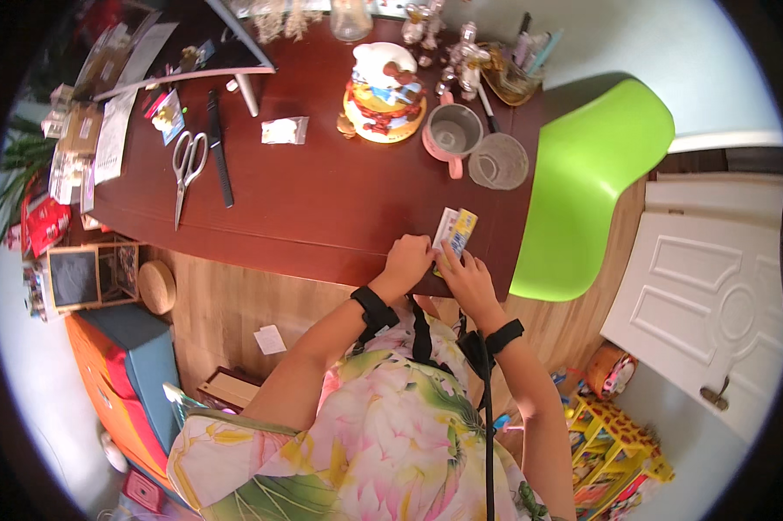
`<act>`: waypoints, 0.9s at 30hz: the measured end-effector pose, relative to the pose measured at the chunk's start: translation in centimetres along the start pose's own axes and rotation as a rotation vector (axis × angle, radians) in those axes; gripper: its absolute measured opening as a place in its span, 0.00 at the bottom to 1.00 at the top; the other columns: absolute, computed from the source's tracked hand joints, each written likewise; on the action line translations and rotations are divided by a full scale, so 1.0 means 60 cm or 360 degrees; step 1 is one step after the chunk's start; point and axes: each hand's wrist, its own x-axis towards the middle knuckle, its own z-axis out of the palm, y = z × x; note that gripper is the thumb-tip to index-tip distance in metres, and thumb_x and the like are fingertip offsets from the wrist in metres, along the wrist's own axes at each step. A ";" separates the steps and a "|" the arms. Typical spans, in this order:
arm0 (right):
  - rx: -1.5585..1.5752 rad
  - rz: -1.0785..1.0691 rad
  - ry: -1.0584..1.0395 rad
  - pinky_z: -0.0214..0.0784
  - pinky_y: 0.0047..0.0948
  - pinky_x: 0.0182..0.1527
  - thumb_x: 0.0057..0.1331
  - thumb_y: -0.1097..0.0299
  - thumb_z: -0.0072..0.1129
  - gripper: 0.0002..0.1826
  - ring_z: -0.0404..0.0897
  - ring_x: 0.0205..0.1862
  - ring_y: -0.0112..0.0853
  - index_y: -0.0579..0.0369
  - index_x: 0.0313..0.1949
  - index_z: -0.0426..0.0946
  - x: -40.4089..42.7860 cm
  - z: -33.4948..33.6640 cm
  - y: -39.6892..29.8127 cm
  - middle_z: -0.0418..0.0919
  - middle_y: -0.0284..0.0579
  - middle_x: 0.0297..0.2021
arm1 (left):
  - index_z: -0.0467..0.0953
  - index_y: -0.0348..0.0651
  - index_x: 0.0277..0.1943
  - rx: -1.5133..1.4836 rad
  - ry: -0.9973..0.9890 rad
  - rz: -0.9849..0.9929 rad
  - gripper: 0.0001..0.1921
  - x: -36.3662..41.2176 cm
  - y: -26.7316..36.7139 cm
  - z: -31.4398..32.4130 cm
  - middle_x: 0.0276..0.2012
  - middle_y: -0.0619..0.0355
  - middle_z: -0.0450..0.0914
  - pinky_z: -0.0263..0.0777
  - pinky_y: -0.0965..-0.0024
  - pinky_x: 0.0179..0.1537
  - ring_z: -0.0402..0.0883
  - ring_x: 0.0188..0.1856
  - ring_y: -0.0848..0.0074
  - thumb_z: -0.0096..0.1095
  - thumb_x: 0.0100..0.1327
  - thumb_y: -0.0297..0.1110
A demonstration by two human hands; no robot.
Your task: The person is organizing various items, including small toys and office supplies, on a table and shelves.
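Note:
Near the front right corner of a reddish-brown wooden table (287, 208), my left hand (407, 262) touches the lower left edge of a small flat packet or box, white (445, 226) on one side and yellow (464, 229) on the other. My right hand (467, 277) rests its fingers on the yellow part and holds it. Whether these are one piece or two cannot be told. Beyond the hands stand a pink two-handled cup (436, 144), a clear glass (499, 163) and a colourful bear-shaped figurine (384, 91).
Scissors (188, 169) and a black strap (219, 153) lie on the table's left, with a small clear packet (284, 131) farther right. A monitor stand leg (247, 94) is behind them. A green chair (580, 195) adjoins the table's right edge. Paper (270, 339) lies on the floor.

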 end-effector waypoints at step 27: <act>-0.0265 0.4050 0.2096 0.64 0.21 0.25 0.46 0.86 0.37 0.17 0.72 0.21 0.29 0.59 0.34 0.71 -0.801 -0.100 -0.416 0.72 0.46 0.24 | 0.65 0.37 0.41 -0.0024 -0.1542 0.1871 0.20 -0.317 0.428 0.369 0.25 0.55 0.71 0.61 0.82 0.14 0.67 0.13 0.80 0.33 0.45 0.10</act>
